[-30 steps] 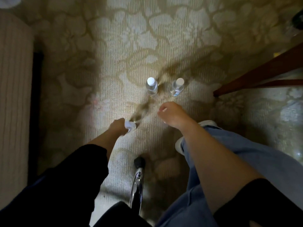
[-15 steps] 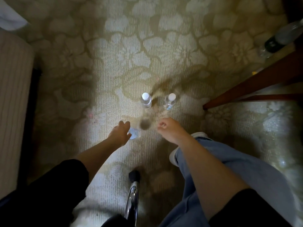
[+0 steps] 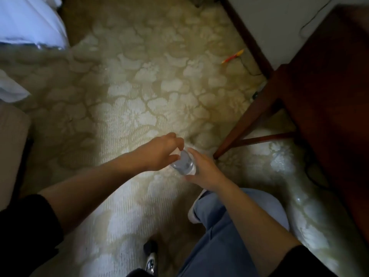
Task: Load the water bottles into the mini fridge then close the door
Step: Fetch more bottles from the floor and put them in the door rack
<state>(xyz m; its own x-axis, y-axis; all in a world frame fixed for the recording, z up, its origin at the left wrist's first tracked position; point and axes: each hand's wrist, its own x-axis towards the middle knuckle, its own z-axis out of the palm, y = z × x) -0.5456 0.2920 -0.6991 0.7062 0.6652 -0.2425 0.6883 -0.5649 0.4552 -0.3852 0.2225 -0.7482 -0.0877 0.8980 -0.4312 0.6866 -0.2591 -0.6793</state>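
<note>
Left hand (image 3: 159, 152) pinches the top of the water bottle (image 3: 184, 165) while right hand (image 3: 206, 171) wraps its body, guessing that's to steady it for the fridge trip.

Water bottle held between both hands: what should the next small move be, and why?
Probably release the left hand and let the right hand carry the water bottle off to find the fridge. Both hands grip the one bottle over the carpet, and no fridge shows in this view.
</note>
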